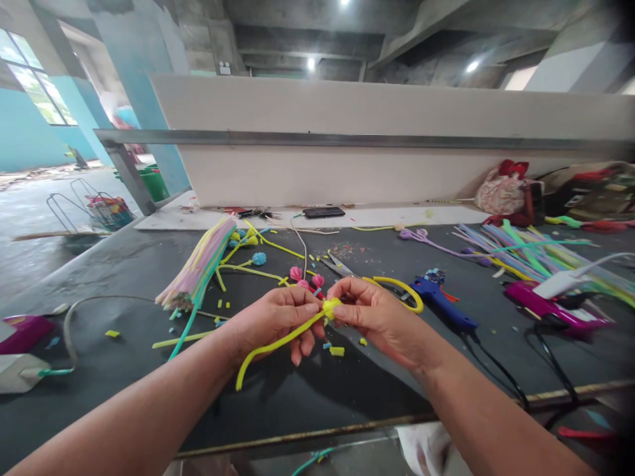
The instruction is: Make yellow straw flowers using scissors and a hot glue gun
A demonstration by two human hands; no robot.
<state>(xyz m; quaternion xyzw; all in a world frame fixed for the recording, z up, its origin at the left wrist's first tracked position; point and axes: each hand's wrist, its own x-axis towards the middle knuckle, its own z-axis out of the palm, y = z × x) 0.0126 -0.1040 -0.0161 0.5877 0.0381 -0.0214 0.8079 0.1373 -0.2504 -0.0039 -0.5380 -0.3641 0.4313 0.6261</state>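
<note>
Between my two hands is a yellow pipe cleaner (278, 344), knotted into a small ball at one end, with its loose tail hanging toward the lower left. My left hand (282, 320) pinches it where the tail meets the ball. The fingertips of my right hand (370, 314) press on the ball from the other side. Just beyond my fingers lie pink pipe-cleaner balls (296, 273) and scissors (340, 266) with yellow handles, partly hidden by my right hand. Short yellow cut pieces (337, 352) are scattered under my hands.
A bundle of pastel pipe cleaners (198, 264) lies at left, near a blue ball (258, 258). To the right are a blue glue gun (444, 304), a magenta power strip (558, 311) and more pipe cleaners (526, 248). A black phone (324, 212) rests at the back. Cords cross the dark tabletop (278, 413).
</note>
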